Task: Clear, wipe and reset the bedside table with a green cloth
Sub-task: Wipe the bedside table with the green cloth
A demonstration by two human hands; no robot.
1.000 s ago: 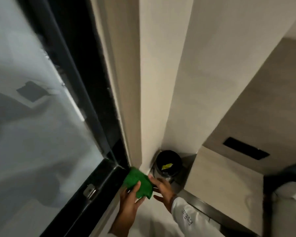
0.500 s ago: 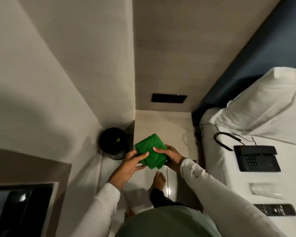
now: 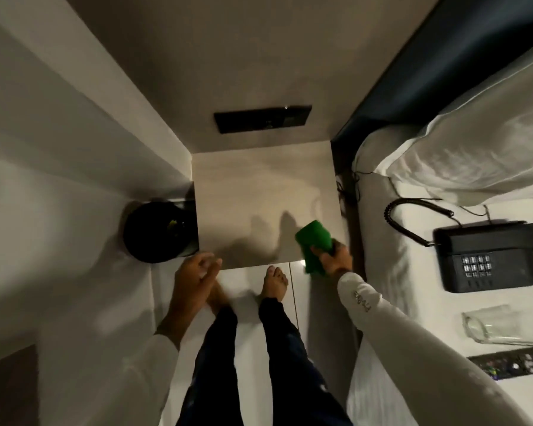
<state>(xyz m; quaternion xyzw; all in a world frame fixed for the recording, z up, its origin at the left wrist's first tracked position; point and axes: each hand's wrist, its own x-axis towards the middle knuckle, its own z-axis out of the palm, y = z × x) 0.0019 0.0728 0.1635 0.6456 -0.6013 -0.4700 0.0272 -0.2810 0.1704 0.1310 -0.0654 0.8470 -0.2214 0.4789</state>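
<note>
From the head view, your right hand (image 3: pixel 333 259) is clenched on the folded green cloth (image 3: pixel 314 246), at the tabletop's (image 3: pixel 259 192) front right corner. It looks soft and light: press with a flat palm. Your left hand (image 3: pixel 197 273) hangs spread, holding nothing.

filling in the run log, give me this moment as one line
stage: wipe starting | right hand: grips folded green cloth at near right corner of bare beige bedside table | left hand: open, free | black corded telephone: on bed
</note>
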